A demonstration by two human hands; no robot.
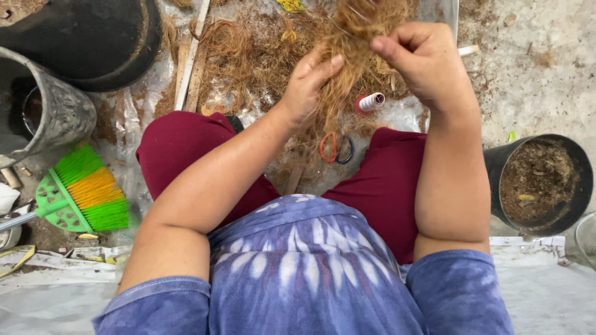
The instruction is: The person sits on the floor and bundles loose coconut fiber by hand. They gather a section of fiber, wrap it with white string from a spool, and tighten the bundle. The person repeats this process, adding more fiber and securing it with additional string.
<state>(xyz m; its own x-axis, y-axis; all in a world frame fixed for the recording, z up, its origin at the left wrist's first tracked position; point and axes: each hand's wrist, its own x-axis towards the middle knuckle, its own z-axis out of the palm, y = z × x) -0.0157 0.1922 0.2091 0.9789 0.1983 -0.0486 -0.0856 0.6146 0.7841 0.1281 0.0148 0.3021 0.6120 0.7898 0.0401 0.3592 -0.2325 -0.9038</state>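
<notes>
Between the seated person's knees, seen from above, both bare hands hold up a bundle of brown fibre (347, 56) over a plastic sheet (133, 118) strewn with more loose fibre. The left hand (307, 84) is cupped against the bundle's left side, fingers closed around the strands. The right hand (422, 59) is curled into a loose fist at the bundle's upper right, thumb and forefinger pinching a tuft. The bundle hangs roughly lengthwise away from the body, its long axis running from the hands down toward the lap, so it lies directly between the two hands and touches both. Just below the hands a spool of white thread (370, 102) lies on the sheet, and nearer the lap sit scissors with red and blue handles (336, 149). A green and orange broom (84, 195) lies at far left, a black pot of soil (540, 183) at right.
</notes>
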